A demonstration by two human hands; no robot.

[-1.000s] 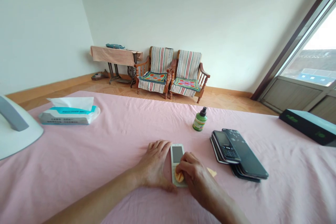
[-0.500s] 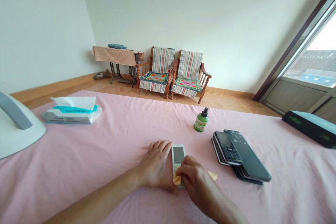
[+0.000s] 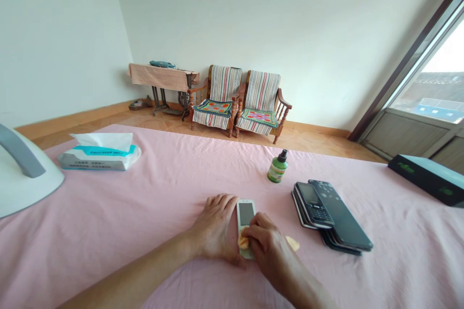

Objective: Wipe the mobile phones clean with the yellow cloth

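Observation:
A white mobile phone (image 3: 247, 212) with a grey screen lies face up on the pink cloth. My left hand (image 3: 215, 229) rests along its left edge, fingertips at the top corner and thumb at the bottom, keeping hold of it. Bunched in the closed fingers of my right hand (image 3: 270, 246) is a yellow cloth (image 3: 244, 239), pressed on the phone's lower front. The cloth's loose end sticks out to the right of this hand. My fingers partly hide the phone's right side.
Right of my hands, several phones lie stacked, a keypad phone (image 3: 317, 205) and a dark phone (image 3: 342, 215) on top. A green spray bottle (image 3: 277, 169) stands beyond. Tissues (image 3: 99, 154) and a white rounded appliance (image 3: 27, 178) are left; a black box (image 3: 422, 178) is far right.
My right hand has shifted the yellow cloth slightly up the phone's front, showing more of its bottom end. The left hand and the phone stay in place.

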